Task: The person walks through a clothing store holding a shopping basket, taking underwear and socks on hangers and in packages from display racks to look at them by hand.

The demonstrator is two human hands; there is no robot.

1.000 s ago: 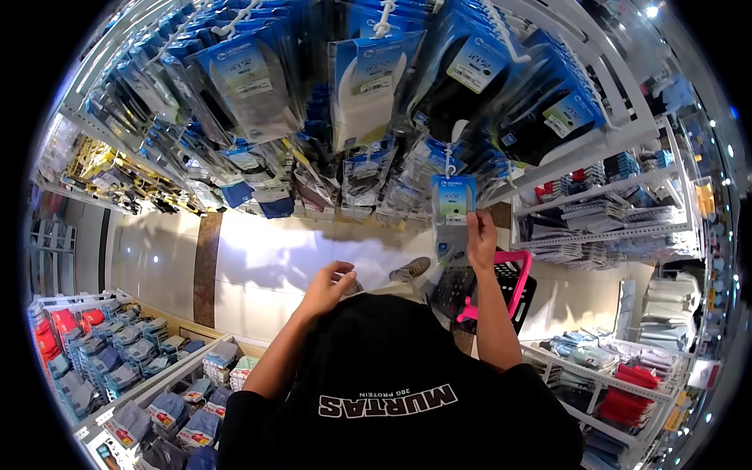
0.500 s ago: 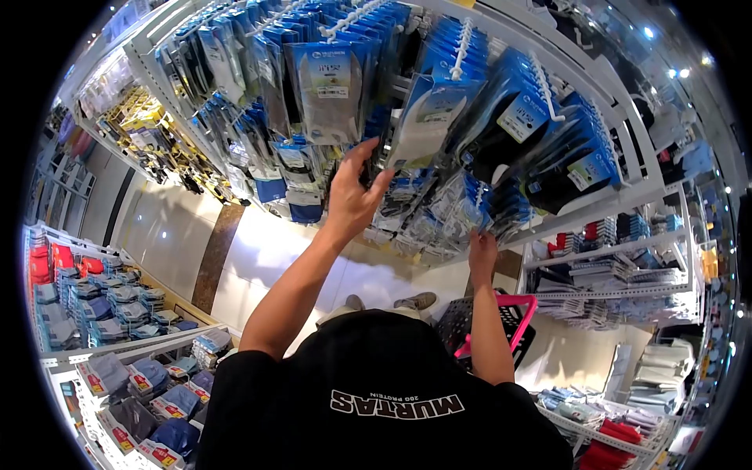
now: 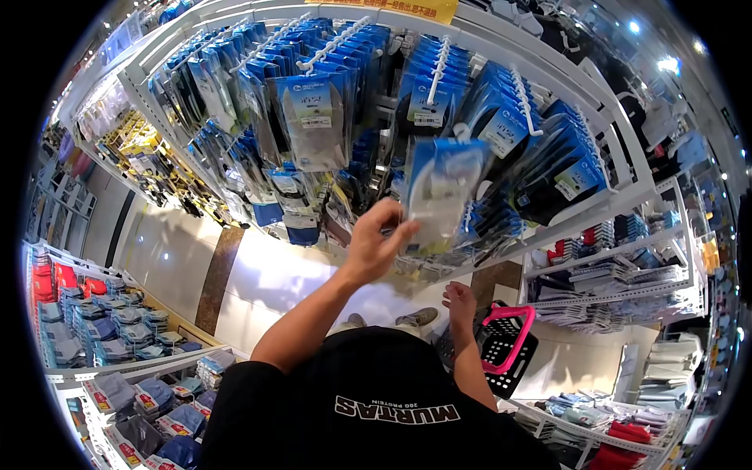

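Observation:
Pinched at its lower left edge, a blue-topped clear package [image 3: 442, 192] with pale contents is in my left hand [image 3: 380, 241], in front of the rack hooks and slightly blurred. My right hand [image 3: 460, 301] is lower down, above the black basket, with its fingers curled; whether they hold anything is too small to tell. Behind the package, similar blue-topped packs [image 3: 427, 106] with dark contents hang on a white hook. A pack with grey contents [image 3: 315, 125] hangs to the left.
A black basket with a pink handle [image 3: 529, 317] is at my right side. White shelves of folded packs [image 3: 611, 270] stand at the right. Lower left are bins of packaged garments [image 3: 117, 321]. A yellow sign [image 3: 423, 8] tops the rack. My shoes [image 3: 417, 316] show on the tiled floor.
My left hand has taken hold of the pale package, which now is off its hook and nearer to me. My right hand has drawn back from the lower packs toward the basket.

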